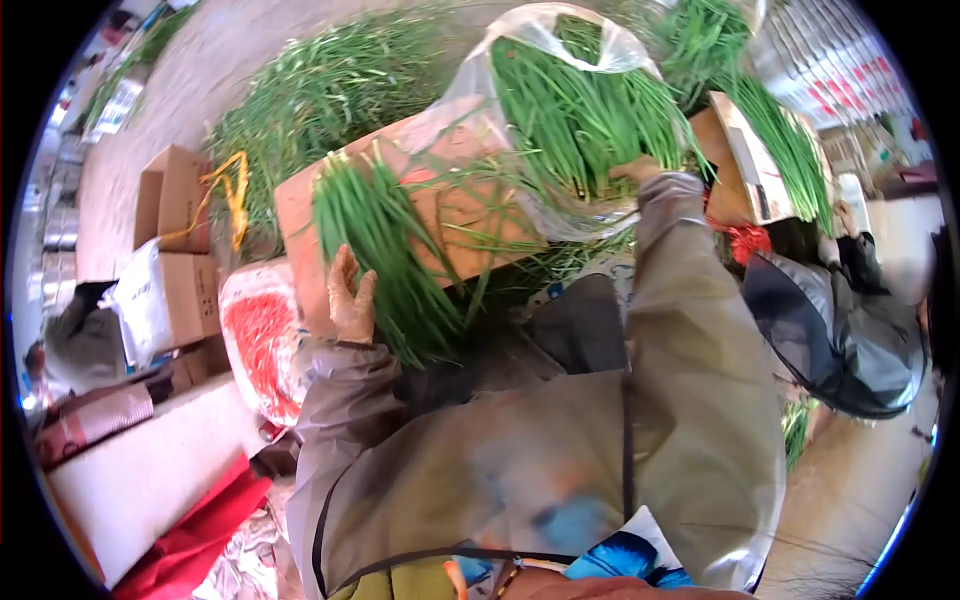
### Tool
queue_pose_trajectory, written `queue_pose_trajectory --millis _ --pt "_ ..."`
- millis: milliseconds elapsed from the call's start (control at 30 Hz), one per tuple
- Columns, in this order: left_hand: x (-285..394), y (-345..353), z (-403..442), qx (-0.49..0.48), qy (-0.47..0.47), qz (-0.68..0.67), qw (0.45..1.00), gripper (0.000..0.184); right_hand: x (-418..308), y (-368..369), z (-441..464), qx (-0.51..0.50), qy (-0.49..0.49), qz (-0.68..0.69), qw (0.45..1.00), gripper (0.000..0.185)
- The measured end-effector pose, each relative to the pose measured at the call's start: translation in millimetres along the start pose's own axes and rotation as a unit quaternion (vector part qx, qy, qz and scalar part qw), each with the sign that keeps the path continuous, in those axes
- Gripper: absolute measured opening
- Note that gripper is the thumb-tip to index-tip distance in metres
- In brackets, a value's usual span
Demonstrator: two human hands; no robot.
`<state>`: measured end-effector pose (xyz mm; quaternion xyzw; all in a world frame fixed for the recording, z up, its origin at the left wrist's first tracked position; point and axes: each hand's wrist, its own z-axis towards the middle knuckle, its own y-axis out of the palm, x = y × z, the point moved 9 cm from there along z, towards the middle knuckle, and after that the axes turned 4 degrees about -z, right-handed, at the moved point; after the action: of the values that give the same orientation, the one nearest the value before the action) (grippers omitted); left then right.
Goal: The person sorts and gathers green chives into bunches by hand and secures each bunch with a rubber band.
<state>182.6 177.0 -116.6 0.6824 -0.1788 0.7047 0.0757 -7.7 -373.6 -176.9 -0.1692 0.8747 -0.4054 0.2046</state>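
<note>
Greens, in a long leafy bunch, lie just to the right of the left hand, whose fingers are spread and closed around nothing; whether its edge brushes the leaves cannot be told. Reaching farther forward, the right hand is at the stalk ends of a larger heap in a clear plastic bag; the sleeve covers part of that hand, so I cannot tell if it grips any stalks. Between the hands, loose stalks lie on cardboard that also carries the bunch. The step in hand looks like arranging stalks at the bag. Next, I judge, the right hand should keep the bagged stalks even while the left closes around its bunch without shedding any. Farther out, beyond the left hand, spreads a tangled pile, with a box to that hand's left; right of the right hand, another person's hand is near more stalks.
</note>
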Motion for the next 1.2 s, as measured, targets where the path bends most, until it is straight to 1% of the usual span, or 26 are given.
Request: queue_pose_trajectory --millis 33,100,133,200,267,333,400,433,533,567,633,667,700,733,767,800,833,867,933,967,1000,1067,1100,1133,1167,1200 --pt "4.1 16.7 -3.7 -0.035 -0.019 -0.016 0.999 0.060 -0.4 9.1 -0.6 0.031 0.011 0.057 0.998 0.063" --pt "6.0 50.1 -12.9 -0.091 -0.018 -0.058 0.994 0.055 -5.2 23.1 -0.5 0.063 0.045 0.142 0.987 0.060" --pt "9.7 65.5 -17.0 -0.116 -0.031 -0.053 0.991 0.055 -7.9 26.3 -12.2 0.086 0.105 0.159 0.978 0.076" --pt "11.7 92.1 -21.8 -0.160 -0.027 -0.048 0.986 0.051 -14.2 41.0 -9.1 0.157 0.117 0.199 0.960 0.093" --pt "8.8 116.4 -30.0 -0.170 -0.088 -0.105 0.976 0.051 -36.6 41.3 -36.5 0.172 0.151 0.179 0.957 0.105" --pt "20.9 137.3 -33.4 -0.214 -0.029 -0.076 0.974 0.050 -40.2 42.6 -36.6 0.174 0.176 0.135 0.959 0.118" --pt "27.9 148.4 -33.9 -0.230 -0.016 -0.078 0.970 0.049 -36.5 35.9 -25.4 0.118 0.183 0.101 0.971 0.110" --pt "29.6 153.8 -34.7 -0.251 -0.014 -0.080 0.965 0.048 -34.8 21.1 -17.0 0.121 0.158 0.034 0.979 0.101" --pt "28.5 166.8 -32.3 -0.284 -0.038 -0.101 0.953 0.045 -42.2 -41.8 -24.3 0.051 0.081 -0.166 0.981 0.041" --pt "30.8 171.4 -28.9 -0.292 -0.067 -0.083 0.950 0.044 -59.8 -49.6 -15.3 -0.009 -0.138 -0.283 0.949 0.042" --pt "54.5 187.5 -15.8 -0.288 -0.083 -0.092 0.950 0.042 -74.2 -65.2 -38.1 -0.067 -0.345 -0.384 0.854 0.043" --pt "59.1 204.0 -7.5 -0.288 -0.084 -0.094 0.949 0.042 -66.0 -87.1 -38.2 -0.059 -0.272 -0.196 0.940 0.044" --pt "71.5 226.5 1.0 -0.320 -0.036 -0.105 0.941 0.043 -52.8 -97.4 -41.9 -0.050 -0.184 0.003 0.982 0.044" --pt "84.7 250.6 6.7 -0.351 0.013 -0.115 0.929 0.044 -45.7 -82.5 -39.0 -0.052 -0.181 0.004 0.982 0.044" --pt "81.8 276.2 13.4 -0.321 -0.060 -0.159 0.932 0.046 -32.0 -60.0 -24.9 -0.066 -0.143 0.085 0.984 0.046" --pt "77.7 304.2 16.4 -0.288 -0.132 -0.200 0.927 0.048 -22.7 -43.5 -18.1 -0.080 -0.104 0.165 0.977 0.047" --pt "68.1 329.0 18.4 -0.264 -0.179 -0.180 0.931 0.052 -43.5 -46.1 -49.0 -0.093 -0.118 0.160 0.976 0.042" --pt "51.9 349.2 23.3 -0.239 -0.225 -0.160 0.931 0.055 -27.4 -21.0 -34.9 -0.114 -0.046 0.242 0.963 0.034" --pt "-41.7 414.8 28.1 -0.368 -0.323 -0.086 0.868 0.053 -20.0 7.4 -29.2 -0.160 -0.021 0.364 0.917 0.036" --pt "-33.8 420.2 3.6 -0.291 -0.429 -0.251 0.817 0.045 -19.4 10.7 -32.0 -0.166 -0.005 0.399 0.902 0.029" --pt "-41.3 428.0 -3.0 -0.275 -0.440 -0.285 0.806 0.035 -25.2 13.7 -42.4 -0.206 -0.015 0.449 0.870 0.028" --pt "-45.1 441.9 -4.9 -0.276 -0.463 -0.388 0.748 0.030 -36.2 20.0 -55.4 -0.250 -0.059 0.531 0.808 0.025" --pt "-62.5 455.3 7.7 -0.367 -0.313 -0.316 0.817 0.028 -36.9 24.4 -60.5 -0.270 -0.063 0.532 0.801 0.025" --pt "-81.8 466.3 18.1 -0.413 -0.126 -0.205 0.878 0.027 -42.9 24.5 -72.4 -0.294 -0.061 0.478 0.826 0.036" --pt "-97.4 471.9 24.8 -0.399 0.039 -0.117 0.909 0.026 -51.3 17.3 -74.8 -0.208 -0.098 0.397 0.889 0.037" --pt "-65.2 451.9 25.9 -0.348 0.008 -0.034 0.937 0.025 -60.2 9.1 -76.8 -0.119 -0.133 0.309 0.934 0.039"
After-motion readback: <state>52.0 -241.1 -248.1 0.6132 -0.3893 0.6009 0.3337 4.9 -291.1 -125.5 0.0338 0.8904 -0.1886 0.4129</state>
